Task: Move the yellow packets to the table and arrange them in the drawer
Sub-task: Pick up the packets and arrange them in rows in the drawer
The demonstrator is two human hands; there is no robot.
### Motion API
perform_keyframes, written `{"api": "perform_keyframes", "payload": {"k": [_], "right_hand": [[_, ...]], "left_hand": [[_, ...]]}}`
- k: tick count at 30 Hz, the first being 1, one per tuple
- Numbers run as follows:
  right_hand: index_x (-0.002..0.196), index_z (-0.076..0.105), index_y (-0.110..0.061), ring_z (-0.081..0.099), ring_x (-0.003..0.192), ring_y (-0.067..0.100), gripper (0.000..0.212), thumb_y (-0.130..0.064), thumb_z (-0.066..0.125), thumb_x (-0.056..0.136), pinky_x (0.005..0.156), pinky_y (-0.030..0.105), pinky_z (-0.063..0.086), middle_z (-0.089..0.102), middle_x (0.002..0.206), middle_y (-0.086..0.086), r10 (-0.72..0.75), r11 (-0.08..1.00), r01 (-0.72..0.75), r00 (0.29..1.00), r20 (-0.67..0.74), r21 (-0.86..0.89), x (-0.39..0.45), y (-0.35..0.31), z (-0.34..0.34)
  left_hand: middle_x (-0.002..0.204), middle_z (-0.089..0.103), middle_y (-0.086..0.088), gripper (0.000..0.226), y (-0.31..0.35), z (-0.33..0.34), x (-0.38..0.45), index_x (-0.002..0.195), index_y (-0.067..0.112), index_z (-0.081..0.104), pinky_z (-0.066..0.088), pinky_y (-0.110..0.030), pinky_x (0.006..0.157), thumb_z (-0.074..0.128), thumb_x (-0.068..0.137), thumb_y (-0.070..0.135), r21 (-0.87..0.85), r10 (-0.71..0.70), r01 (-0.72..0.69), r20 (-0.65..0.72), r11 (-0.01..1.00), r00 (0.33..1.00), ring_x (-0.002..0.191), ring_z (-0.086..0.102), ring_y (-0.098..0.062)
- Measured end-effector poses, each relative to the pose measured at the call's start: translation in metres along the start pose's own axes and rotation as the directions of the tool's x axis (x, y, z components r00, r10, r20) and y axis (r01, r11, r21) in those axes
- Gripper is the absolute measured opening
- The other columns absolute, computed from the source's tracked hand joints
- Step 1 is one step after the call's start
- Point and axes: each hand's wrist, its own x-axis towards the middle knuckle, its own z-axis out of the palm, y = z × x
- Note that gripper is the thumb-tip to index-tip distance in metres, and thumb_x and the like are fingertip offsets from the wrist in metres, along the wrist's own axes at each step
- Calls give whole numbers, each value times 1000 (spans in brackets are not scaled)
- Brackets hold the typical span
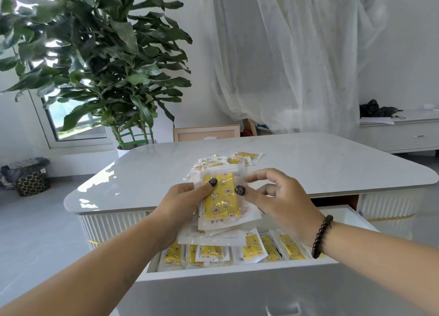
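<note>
the left hand (187,198) grips a stack of packets (222,203) just above the open drawer (237,271), thumb on top. the right hand (276,194) pinches the top packet's edge. slick wrappers could slide, spilling the stack over the rows below.

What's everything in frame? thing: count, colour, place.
held packets: a stack, yellow in clear wrap, above the drawer
drawer packets: many, yellow, rowed in the drawer
table packets: loose pile, yellow, mid tabletop
drawer: one, white, open, below the table edge
table: one, glossy white, centre
plant: one, green, behind the table, left
sheer curtain: one, white, back wall
sideboard: one, white, far right
basket: one, dark patterned, floor, left
left hand: grips the held packets
right hand: fingers curled, thumb on the held packets; dark bead bracelet on the wrist
</note>
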Motion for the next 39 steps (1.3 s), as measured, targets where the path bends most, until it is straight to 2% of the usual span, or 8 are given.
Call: {"api": "perform_keyframes", "payload": {"k": [5, 9, 13, 16, 21, 24, 29, 39], "right_hand": [[108, 58, -16, 66, 92, 19, 61, -37, 87, 57, 80, 33, 56, 67, 102, 5, 326, 939, -329, 944, 47, 103, 3, 3, 7], [93, 71, -6, 72, 88, 23, 27, -16, 81, 71, 85, 42, 56, 75, 90, 9, 371, 876, -383, 923, 99, 293, 3, 9, 5], [89, 71, -3, 70, 90, 32, 18, -17, 76, 78, 87, 52, 54, 75, 89, 14, 395, 892, -381, 919, -9, 244, 9, 16, -2], [96, 59, 8, 63, 90, 49, 51, -34, 70, 68, 79, 67, 46, 64, 99, 31, 393, 912, -363, 907, -149, 193, 15, 21, -9], [98, 59, -9, 67, 90, 25, 13, -11, 62, 85, 84, 45, 54, 71, 97, 13, 406, 897, -341, 886, -222, 282, 18, 24, -19], [98, 61, -13, 67, 91, 20, 24, 4, 61, 80, 82, 35, 53, 72, 94, 5, 390, 885, -325, 908, -150, 334, 14, 18, -20], [97, 66, -18, 67, 98, 26, 27, -3, 66, 74, 95, 47, 50, 74, 96, 4, 364, 892, -343, 931, -18, 294, 10, 8, -18], [111, 60, -14, 70, 93, 26, 39, 2, 72, 77, 82, 40, 56, 73, 102, 10, 328, 867, -343, 939, 106, 361, 16, 3, -23]], "left_hand": [[89, 75, -19, 35, -1, 7, -4, 97, -3, 71, 61, -45, 72, 62, 90, 30, 63, 66, -66, 3, 996, 998, 79, 72, -32], [84, 74, -20, 44, -2, 7, -4, 90, 2, 73, 54, -28, 46, 53, 93, 41, 37, 64, -64, -17, 997, 998, 61, 69, -26], [100, 68, -32, 38, 0, 4, -2, 96, -3, 70, 54, -56, 87, 57, 95, 33, 63, 74, -70, -50, 995, 996, 84, 67, -39], [100, 68, -32, 35, 0, 4, -1, 94, -4, 70, 47, -60, 94, 58, 96, 29, 72, 68, -62, -82, 995, 994, 86, 64, -43], [93, 69, -32, 36, 2, 2, 3, 93, -2, 70, 50, -56, 87, 60, 93, 33, 102, 69, -55, -138, 993, 988, 77, 57, -33], [99, 67, -32, 36, 1, 1, 4, 93, 0, 72, 46, -61, 93, 59, 94, 33, 108, 58, -42, -145, 993, 988, 81, 62, -38], [88, 75, -19, 33, -2, 1, 7, 91, 4, 74, 53, -52, 91, 53, 98, 28, 125, 62, -46, -125, 991, 990, 92, 70, -41], [87, 76, -16, 39, -6, -10, 13, 94, 6, 73, 57, -47, 87, 46, 101, 32, 171, 26, -12, -78, 985, 997, 88, 72, -37]]}}
